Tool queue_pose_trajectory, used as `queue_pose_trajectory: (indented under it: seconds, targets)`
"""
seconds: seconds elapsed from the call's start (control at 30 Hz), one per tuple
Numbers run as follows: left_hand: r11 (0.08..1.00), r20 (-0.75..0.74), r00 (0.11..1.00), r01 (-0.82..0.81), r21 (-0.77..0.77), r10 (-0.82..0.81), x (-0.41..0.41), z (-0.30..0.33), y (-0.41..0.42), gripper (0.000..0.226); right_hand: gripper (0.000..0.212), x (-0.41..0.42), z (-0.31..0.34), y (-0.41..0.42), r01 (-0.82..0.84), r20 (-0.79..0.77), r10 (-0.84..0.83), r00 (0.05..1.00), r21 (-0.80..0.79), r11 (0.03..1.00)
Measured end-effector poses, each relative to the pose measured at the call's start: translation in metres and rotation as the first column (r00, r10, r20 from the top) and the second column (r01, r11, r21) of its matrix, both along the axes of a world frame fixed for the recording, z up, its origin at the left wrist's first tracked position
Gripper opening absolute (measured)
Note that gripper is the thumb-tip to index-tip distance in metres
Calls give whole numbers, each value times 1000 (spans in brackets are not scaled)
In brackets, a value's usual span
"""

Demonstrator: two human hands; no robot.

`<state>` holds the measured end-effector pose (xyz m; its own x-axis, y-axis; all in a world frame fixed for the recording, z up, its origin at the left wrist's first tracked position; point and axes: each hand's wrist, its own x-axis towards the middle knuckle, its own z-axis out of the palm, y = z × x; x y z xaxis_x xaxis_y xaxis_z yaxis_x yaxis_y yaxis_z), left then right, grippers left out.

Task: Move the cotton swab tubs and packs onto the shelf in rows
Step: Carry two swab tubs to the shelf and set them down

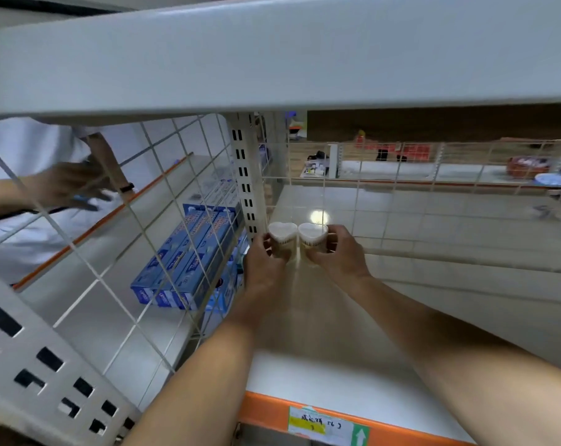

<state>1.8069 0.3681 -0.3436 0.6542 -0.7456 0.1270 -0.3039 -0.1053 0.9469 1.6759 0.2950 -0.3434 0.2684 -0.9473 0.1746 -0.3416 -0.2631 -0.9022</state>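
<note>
Two heart-shaped cotton swab tubs with white lids stand side by side at the back left corner of the white shelf (304, 375). My left hand (264, 257) wraps around the left tub (283, 235). My right hand (335, 251) grips the right tub (312, 235). Both arms reach deep into the shelf bay. The two tubs touch or nearly touch each other; their bases are hidden by my fingers.
A wire mesh divider (137, 226) walls the bay on the left; blue boxes (182, 262) lie beyond it. Wire mesh (401, 194) backs the shelf. An upper shelf board (272, 56) hangs overhead. Another person's hands (63, 185) work at far left. An orange edge strip (272, 410) fronts the shelf.
</note>
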Motion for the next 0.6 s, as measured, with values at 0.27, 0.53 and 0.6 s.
queue_pose_trajectory:
  seconds: [0.27,0.53,0.6]
  targets:
    - [999,17,999,46,26,-46,4,-1,-3,56,71,1,4,7,-4,-53,5,999,11,1000]
    - [959,173,979,59,278,-110,-3,6,26,28,72,-30,21,19,59,-296,-22,955,118,991]
    - [927,201,964,93,363,-175,-13,14,37,20,67,-45,30,24,40,-358,11,934,135,990]
